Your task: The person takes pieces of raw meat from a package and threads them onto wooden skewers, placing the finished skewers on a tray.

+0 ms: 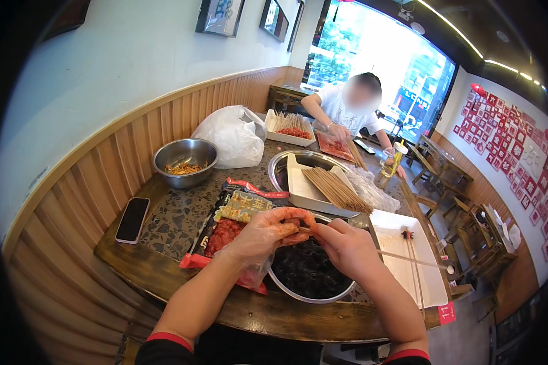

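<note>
My left hand (274, 232), in a thin clear plastic glove stained red, is curled over the near steel bowl; its fingers close on something small that they mostly hide. My right hand (345, 244) grips a thin wooden skewer (411, 260) that points out to the right, its other end at the left fingertips. Below both hands the steel bowl holds dark, wet food (313, 276). Left of it lies an opened printed bag with red raw meat (223, 235) on it. At right, a white tray (431, 237) holds skewers with a dark and red piece at the tip.
Behind my hands, a cream tray (297, 178) with a bundle of bare skewers (335, 188) rests over a round steel pot (278, 166). A phone (133, 220), a steel bowl (186, 178) and a white plastic bag (237, 137) stand left. A person (347, 107) works across the table near a cup (388, 169).
</note>
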Demonstrator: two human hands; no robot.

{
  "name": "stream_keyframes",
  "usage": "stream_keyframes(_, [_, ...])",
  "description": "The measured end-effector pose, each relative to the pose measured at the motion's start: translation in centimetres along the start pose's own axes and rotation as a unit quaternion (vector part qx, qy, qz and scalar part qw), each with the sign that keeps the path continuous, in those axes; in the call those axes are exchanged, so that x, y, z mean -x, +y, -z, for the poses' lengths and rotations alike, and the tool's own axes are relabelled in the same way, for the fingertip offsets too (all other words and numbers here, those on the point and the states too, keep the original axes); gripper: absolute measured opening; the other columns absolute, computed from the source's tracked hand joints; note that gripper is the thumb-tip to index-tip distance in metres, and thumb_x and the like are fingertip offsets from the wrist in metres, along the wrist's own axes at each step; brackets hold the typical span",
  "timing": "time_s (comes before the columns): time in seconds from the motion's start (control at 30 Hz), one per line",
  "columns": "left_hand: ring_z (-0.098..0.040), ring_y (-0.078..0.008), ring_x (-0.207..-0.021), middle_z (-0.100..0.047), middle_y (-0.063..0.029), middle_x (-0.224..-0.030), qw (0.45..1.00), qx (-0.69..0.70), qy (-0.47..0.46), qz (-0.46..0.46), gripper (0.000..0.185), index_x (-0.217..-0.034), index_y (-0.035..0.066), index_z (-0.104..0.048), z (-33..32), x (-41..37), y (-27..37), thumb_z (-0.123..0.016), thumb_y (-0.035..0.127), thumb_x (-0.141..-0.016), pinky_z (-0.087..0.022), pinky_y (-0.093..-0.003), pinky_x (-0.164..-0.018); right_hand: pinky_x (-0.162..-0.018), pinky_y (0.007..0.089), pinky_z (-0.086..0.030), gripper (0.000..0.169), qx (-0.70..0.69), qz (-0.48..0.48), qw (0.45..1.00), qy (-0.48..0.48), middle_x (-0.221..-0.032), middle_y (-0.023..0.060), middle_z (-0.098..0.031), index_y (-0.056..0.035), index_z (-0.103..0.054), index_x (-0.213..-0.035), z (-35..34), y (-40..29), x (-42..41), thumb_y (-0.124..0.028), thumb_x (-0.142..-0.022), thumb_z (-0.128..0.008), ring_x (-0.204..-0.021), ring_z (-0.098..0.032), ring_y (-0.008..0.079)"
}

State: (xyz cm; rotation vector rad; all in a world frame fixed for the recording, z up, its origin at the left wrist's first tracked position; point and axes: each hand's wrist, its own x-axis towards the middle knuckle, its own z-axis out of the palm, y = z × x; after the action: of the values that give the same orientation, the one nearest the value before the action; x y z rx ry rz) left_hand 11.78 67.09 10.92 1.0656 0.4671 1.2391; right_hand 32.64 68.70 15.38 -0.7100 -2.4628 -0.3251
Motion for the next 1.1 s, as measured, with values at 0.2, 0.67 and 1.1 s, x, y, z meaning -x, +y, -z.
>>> stream_keyframes(0.2, [-0.061, -0.0267, -0.111, -0.056, -0.0164, -0.121, 0.992, 0.120, 0.008, -0.038, 0.028, -0.121, -0.006, -0.051, 0.8, -0.5, -0.1, -0.049, 0.005, -0.096, -0.051, -0.0368, -0.094, -0.051, 0.0403, -0.049, 0.018, -0.038, -0.045, 0.998, -0.005, -0.074, 0.0081, -0.055, -0.0151, -0.061, -0.103, -0.2, -1.3, 0.6, -0.013, -0.085, -0.062, -0.058, -0.058, 0.0307])
stream_keyframes(0.67, [-0.060, -0.0251, -0.112, -0.056, -0.0161, -0.124, 0.982, 0.184, -0.009, -0.047, 0.031, -0.122, -0.007, -0.051, 0.9, -0.5, -0.3, -0.052, 0.006, -0.094, -0.049, -0.0354, -0.096, -0.056, 0.0405, -0.049, 0.020, -0.089, -0.094, 0.991, 0.031, -0.075, 0.0128, -0.058, -0.0091, -0.063, -0.105, -1.7, -2.8, -0.2, -0.007, -0.085, -0.063, -0.065, -0.060, 0.0334])
stream_keyframes(1.1, [-0.057, -0.0181, -0.114, -0.058, -0.0098, -0.123, 0.991, -0.025, 0.042, -0.127, 0.030, -0.127, -0.001, -0.052, 0.6, -0.7, -1.4, -0.045, 0.003, -0.098, -0.046, -0.0319, -0.100, -0.050, 0.0399, -0.047, 0.028, -0.058, -0.100, 0.989, 0.096, -0.069, 0.0101, -0.053, -0.0129, -0.063, -0.113, -2.5, -2.5, -0.3, -0.009, -0.086, -0.062, -0.056, -0.057, 0.0299])
